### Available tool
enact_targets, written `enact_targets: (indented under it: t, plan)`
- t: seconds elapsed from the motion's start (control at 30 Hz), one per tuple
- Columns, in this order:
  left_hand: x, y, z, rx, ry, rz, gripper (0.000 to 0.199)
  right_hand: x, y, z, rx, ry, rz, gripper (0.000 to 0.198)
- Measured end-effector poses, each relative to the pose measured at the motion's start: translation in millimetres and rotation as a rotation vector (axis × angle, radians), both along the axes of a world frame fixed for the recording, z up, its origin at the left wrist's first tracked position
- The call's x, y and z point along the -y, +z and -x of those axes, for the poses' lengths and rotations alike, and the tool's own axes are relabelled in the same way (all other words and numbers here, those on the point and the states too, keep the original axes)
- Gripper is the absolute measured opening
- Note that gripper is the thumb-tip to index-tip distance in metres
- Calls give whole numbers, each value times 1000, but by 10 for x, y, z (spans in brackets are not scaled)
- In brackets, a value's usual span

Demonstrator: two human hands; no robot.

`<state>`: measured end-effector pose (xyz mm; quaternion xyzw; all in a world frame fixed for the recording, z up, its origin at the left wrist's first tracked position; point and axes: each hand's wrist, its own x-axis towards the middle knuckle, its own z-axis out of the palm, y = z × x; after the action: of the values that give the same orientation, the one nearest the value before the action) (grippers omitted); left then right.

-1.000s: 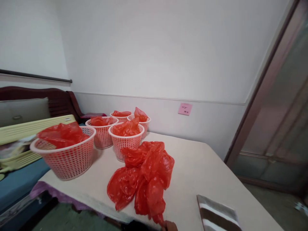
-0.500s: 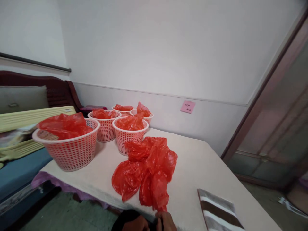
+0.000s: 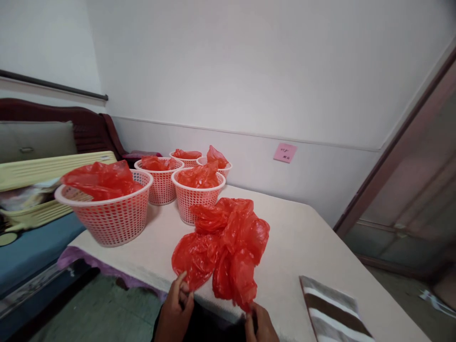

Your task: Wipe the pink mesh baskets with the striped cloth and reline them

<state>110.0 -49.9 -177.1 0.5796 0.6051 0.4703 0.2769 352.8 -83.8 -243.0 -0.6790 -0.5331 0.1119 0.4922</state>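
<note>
Nearest to us, our 2 hands are well apart at the near edge of the white-covered table (image 3: 292, 237). Our right hand (image 3: 262, 324) has its fingertips closed on the lower tip of the red plastic bunch (image 3: 233, 242). Our left hand (image 3: 174, 311) is half curled, thumb parted from forefinger, right at the bunch's lower left lobe; we cannot tell whether it touches the plastic. To the right of our right hand a striped cloth (image 3: 337, 311), grey, white and brown, lies flat. The bunch itself rests on the table in several crumpled lobes; we cannot tell how many bags it contains. Beyond it we count 5 perforated white baskets, all upright, each with red plastic inside: the large left basket (image 3: 110, 221), the middle basket (image 3: 195, 202) just behind the bunch, the rear left basket (image 3: 162, 185), and 2 small ones near the wall, the far left basket (image 3: 188, 162) and the far right basket (image 3: 225, 172). Below the table's left edge hangs a purple hem (image 3: 110, 275). Left of the table, we see a pale yellow ribbed case (image 3: 71, 166) on a blue bed (image 3: 42, 251), with a grey pillow (image 3: 39, 140) behind. Farthest, a pink note (image 3: 285, 152) with handwriting is on the white wall (image 3: 242, 71).
</note>
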Motion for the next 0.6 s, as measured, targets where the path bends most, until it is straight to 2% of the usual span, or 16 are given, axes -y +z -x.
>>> enact_targets:
  t: [0.17, 0.37, 0.47, 0.6]
  plan:
    - [-291, 84, -155, 62, -48, 141, 59, -87, 54, 20, -71, -34, 16, 51]
    - [-569, -47, -368, 89, -77, 201, 52, -288, 390, 98, -153, -35, 94, 64]
    - [-584, -71, -450, 51, -134, 187, 54, -481, 496, 210, -137, -64, 104, 61]
    - [-572, -47, -457, 4, -212, 175, 57, -713, 482, 403, -70, -7, 133, 50]
